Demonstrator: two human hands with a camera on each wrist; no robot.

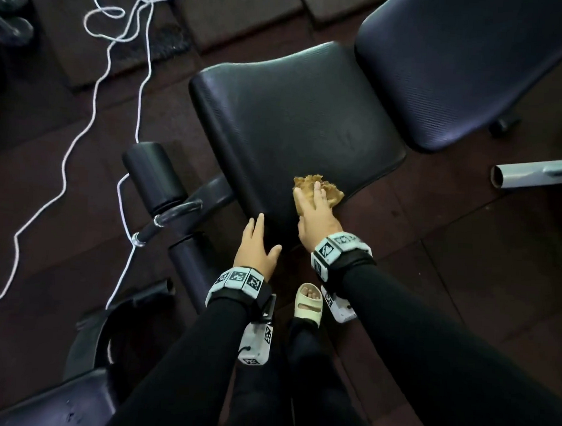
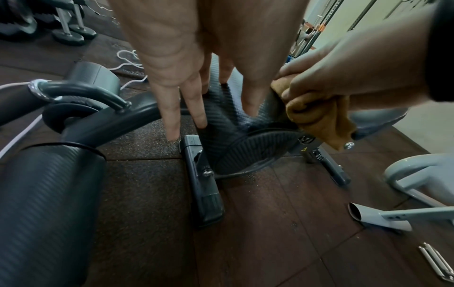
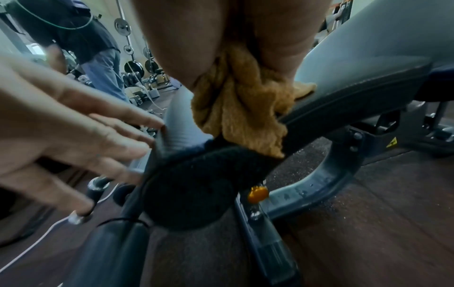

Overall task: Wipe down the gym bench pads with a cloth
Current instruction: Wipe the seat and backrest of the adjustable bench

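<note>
The black seat pad of the bench fills the middle of the head view, with the longer back pad at the upper right. A crumpled tan cloth lies on the seat pad's near right edge. My right hand presses on it and grips it; the left wrist view shows thumb and fingers curled round the cloth. It bunches under the palm and hangs over the pad's edge. My left hand rests on the pad's near corner with its fingers straight, holding nothing.
A black foam roller and the bench frame stand left of the seat. White cable loops over the dark rubber floor. A grey metal tube lies at the right. My sandalled foot stands below the hands. Another person stands behind.
</note>
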